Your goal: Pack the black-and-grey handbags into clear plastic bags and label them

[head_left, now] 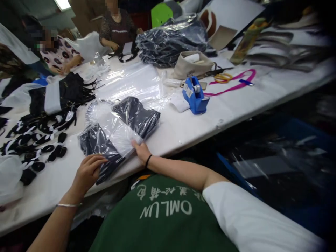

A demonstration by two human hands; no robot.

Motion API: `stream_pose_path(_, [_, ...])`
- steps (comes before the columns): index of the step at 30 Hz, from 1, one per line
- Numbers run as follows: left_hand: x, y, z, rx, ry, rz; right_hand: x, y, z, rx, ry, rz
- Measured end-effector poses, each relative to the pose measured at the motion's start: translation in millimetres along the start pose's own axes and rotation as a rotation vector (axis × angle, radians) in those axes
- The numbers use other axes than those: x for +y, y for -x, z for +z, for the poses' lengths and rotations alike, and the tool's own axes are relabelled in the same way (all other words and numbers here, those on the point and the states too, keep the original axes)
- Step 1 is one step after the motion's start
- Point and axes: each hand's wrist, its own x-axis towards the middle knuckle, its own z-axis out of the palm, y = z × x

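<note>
A dark bag with a white paper band, wrapped in a clear plastic bag, lies at the table's front edge. My right hand grips its near edge, thumb on top of the plastic over the white band. At the near left corner, my left hand has its fingers bent and together on the plastic; part of the thumb is hidden. Behind the package lies a stack of clear plastic bags. To the left are black bags with a white band and several rolled black straps.
A blue tape dispenser, a pink ribbon, yellow scissors and a beige pouch sit to the right. Wrapped dark bags are piled behind. Two people work across the table. A blue bin stands below, right.
</note>
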Motion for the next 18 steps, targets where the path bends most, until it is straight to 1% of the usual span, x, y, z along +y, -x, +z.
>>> stream_pose_path(1, [9,-3,5,0.020,0.011,-0.024,7,10,4,-0.106,0.010,0.046])
stream_pose_path(3, [29,-8,22,-0.031,-0.012,-0.015,10,30,1,-0.395,0.087,0.225])
stream_pose_path(5, [39,-6,41,-0.123,-0.107,0.042,-6,45,-17,-0.707,0.228,0.439])
stream_pose_path(6, [37,-1,49,-0.161,-0.153,0.063,-21,49,-29,-0.816,0.283,0.480])
stream_pose_path(7, [31,6,54,-0.185,-0.186,0.071,-39,50,-42,-0.865,0.310,0.444])
stream_pose_path(8, [21,15,55,-0.203,-0.204,0.067,-59,47,-55,-0.848,0.305,0.336])
stream_pose_path(9, [8,25,54,-0.214,-0.209,0.050,-79,42,-67,-0.765,0.276,0.173])
stream_pose_path(11, [-18,44,43,-0.207,-0.196,-0.010,-112,23,-86,-0.475,0.228,-0.164])
stream_pose_path(12, [-26,51,35,-0.189,-0.180,-0.042,-122,11,-93,-0.337,0.236,-0.274])
stream_pose_path(13, [-31,53,27,-0.150,-0.156,-0.072,-126,-1,-98,-0.238,0.269,-0.323])
stream_pose_path(14, [-30,51,20,-0.090,-0.122,-0.099,-124,-13,-100,-0.182,0.322,-0.316])
stream_pose_path(15, [-24,44,15,-0.013,-0.081,-0.119,-118,-23,-101,-0.165,0.384,-0.274])
stream_pose_path(16, [-13,32,14,0.067,-0.037,-0.128,-108,-30,-99,-0.177,0.447,-0.222])
stream_pose_path(18, [16,-1,25,0.186,0.039,-0.114,-87,-40,-89,-0.214,0.536,-0.154])
